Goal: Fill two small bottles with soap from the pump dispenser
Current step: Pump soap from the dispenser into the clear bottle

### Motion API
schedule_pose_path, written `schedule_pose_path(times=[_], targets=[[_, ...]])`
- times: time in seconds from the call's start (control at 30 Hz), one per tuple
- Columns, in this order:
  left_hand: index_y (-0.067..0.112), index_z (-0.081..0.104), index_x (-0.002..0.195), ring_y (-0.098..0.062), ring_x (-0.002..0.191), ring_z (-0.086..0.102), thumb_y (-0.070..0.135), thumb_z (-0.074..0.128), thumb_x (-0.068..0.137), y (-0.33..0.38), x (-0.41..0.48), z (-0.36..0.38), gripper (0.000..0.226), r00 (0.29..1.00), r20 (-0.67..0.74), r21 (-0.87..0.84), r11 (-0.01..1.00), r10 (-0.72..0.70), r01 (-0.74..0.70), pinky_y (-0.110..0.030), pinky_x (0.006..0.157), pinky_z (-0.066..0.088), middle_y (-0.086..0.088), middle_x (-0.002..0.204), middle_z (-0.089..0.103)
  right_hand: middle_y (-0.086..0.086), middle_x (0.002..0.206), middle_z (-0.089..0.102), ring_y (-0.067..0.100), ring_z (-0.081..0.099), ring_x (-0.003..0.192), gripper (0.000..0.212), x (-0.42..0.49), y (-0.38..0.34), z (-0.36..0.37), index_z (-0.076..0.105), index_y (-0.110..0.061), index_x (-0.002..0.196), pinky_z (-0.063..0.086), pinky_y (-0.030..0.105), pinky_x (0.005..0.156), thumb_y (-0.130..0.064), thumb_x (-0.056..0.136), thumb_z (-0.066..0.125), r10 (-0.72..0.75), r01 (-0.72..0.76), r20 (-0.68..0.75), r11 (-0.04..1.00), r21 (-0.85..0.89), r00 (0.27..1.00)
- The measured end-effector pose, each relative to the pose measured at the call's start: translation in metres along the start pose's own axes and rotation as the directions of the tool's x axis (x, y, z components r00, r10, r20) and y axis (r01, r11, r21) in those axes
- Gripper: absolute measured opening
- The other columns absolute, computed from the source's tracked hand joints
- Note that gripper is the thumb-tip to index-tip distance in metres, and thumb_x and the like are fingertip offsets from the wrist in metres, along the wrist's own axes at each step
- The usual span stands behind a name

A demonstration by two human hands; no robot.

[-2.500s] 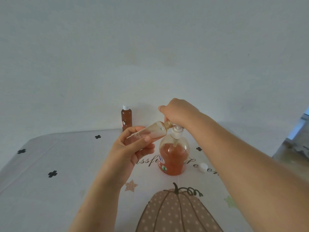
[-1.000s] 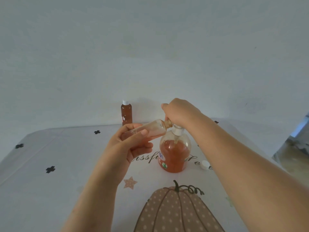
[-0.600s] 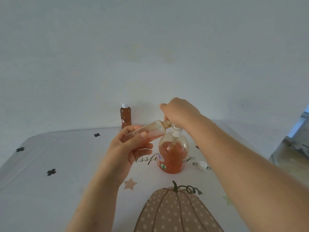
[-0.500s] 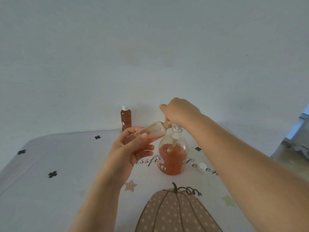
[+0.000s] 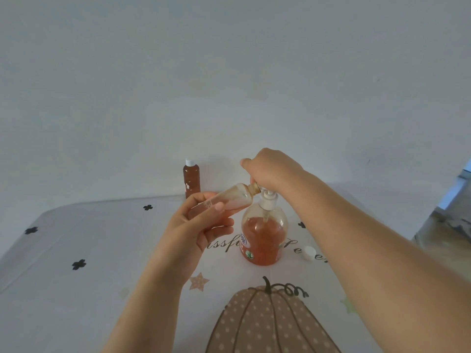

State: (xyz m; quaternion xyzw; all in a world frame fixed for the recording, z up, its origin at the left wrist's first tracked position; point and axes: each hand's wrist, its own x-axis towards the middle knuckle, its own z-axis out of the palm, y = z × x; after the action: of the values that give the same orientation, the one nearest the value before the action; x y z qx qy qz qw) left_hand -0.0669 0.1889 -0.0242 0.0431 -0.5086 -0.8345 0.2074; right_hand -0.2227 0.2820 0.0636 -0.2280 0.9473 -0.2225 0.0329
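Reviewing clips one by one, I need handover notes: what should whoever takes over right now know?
Left hand grips the uncapped small bottle, tilted, neck at the spout.
Right hand curls over the head of the pump dispenser, which stands about half full on the table.
Done: the capped bottle by the wall looks full.
To do: the held bottle looks nearly empty; pump it full, then fit the white cap lying right of the dispenser.

A single head-worn view looks forward and down across the table (image 5: 63,289) to the wall (image 5: 229,72)
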Motion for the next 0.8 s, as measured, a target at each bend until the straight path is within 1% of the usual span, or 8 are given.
schedule_pose_path(times=[0.1,0.2,0.3,0.43,0.57,0.7,0.77,0.8], targets=[[0.005,0.06,0.104,-0.023,0.071,0.068,0.012,0.07,0.076,-0.002,0.002,-0.003,0.031,1.0,-0.013,0.018,1.0,-0.003,0.003,-0.029,0.065,0.058,-0.017,0.096,0.072,0.005,0.071,0.067,0.024,0.059,0.065,0.041,0.005,0.004,0.007,0.074,-0.008,0.089,0.045,0.032,0.071,-0.034,0.098,0.044,-0.009,0.008,0.026,1.0,0.026,1.0],[0.005,0.06,0.103,-0.022,0.068,0.068,0.01,0.071,0.075,-0.003,0.004,-0.005,0.031,1.0,-0.021,0.023,1.0,-0.011,0.011,-0.028,0.063,0.058,-0.014,0.092,0.072,0.005,0.065,0.062,0.025,0.057,0.063,0.041,0.005,0.008,0.011,0.074,-0.008,0.091,0.044,0.033,0.069,-0.034,0.099,0.043,-0.016,0.015,0.028,0.999,0.037,0.999],[0.004,0.06,0.104,-0.022,0.069,0.068,0.006,0.075,0.076,-0.005,0.005,-0.006,0.032,0.999,-0.023,0.018,1.0,-0.025,0.025,-0.028,0.063,0.058,-0.014,0.092,0.071,0.005,0.071,0.066,0.025,0.061,0.069,0.042,0.007,0.009,0.014,0.075,-0.01,0.092,0.043,0.031,0.066,-0.036,0.099,0.043,-0.027,0.026,0.005,0.999,0.03,1.0],[0.005,0.059,0.105,-0.022,0.069,0.068,0.011,0.07,0.075,-0.006,0.006,-0.006,0.032,1.0,-0.018,0.018,1.0,-0.023,0.023,-0.028,0.064,0.058,-0.014,0.091,0.072,0.004,0.068,0.066,0.024,0.061,0.068,0.04,0.007,0.01,0.014,0.075,-0.011,0.091,0.044,0.031,0.066,-0.035,0.097,0.044,-0.021,0.021,0.008,0.999,0.037,1.0],[0.006,0.061,0.102,-0.022,0.069,0.068,0.011,0.07,0.075,-0.005,0.005,-0.005,0.029,1.0,-0.021,0.012,1.0,-0.012,0.012,-0.028,0.064,0.058,-0.014,0.09,0.072,0.004,0.072,0.067,0.024,0.062,0.07,0.037,0.003,0.007,0.011,0.075,-0.012,0.093,0.044,0.03,0.065,-0.034,0.096,0.045,-0.025,0.025,0.015,0.999,0.037,1.0],[0.005,0.058,0.105,-0.023,0.072,0.068,0.012,0.07,0.076,-0.003,0.003,-0.002,0.032,1.0,-0.009,0.01,1.0,0.017,-0.017,-0.029,0.066,0.057,-0.016,0.095,0.073,0.001,0.072,0.067,0.021,0.061,0.068,0.037,0.0,0.004,0.002,0.075,-0.013,0.092,0.039,0.028,0.059,-0.034,0.098,0.045,-0.042,0.042,-0.002,0.999,-0.016,0.999],[0.006,0.058,0.104,-0.024,0.071,0.068,0.011,0.07,0.076,-0.003,0.002,0.0,0.031,0.999,-0.011,-0.007,1.0,0.03,-0.031,-0.029,0.066,0.057,-0.014,0.092,0.072,0.0,0.07,0.064,0.02,0.058,0.065,0.036,-0.002,0.001,-0.004,0.07,-0.014,0.086,0.035,0.028,0.057,-0.034,0.099,0.044,-0.052,0.051,-0.017,0.995,-0.087,0.998],[0.007,0.059,0.103,-0.024,0.07,0.068,0.011,0.07,0.075,-0.003,0.002,0.001,0.03,0.999,-0.01,-0.015,0.999,0.034,-0.034,-0.029,0.066,0.057,-0.014,0.092,0.072,0.0,0.07,0.061,0.019,0.055,0.064,0.035,-0.002,0.0,-0.006,0.065,-0.014,0.08,0.033,0.028,0.056,-0.034,0.1,0.043,-0.058,0.053,-0.032,0.99,-0.134,0.998]])
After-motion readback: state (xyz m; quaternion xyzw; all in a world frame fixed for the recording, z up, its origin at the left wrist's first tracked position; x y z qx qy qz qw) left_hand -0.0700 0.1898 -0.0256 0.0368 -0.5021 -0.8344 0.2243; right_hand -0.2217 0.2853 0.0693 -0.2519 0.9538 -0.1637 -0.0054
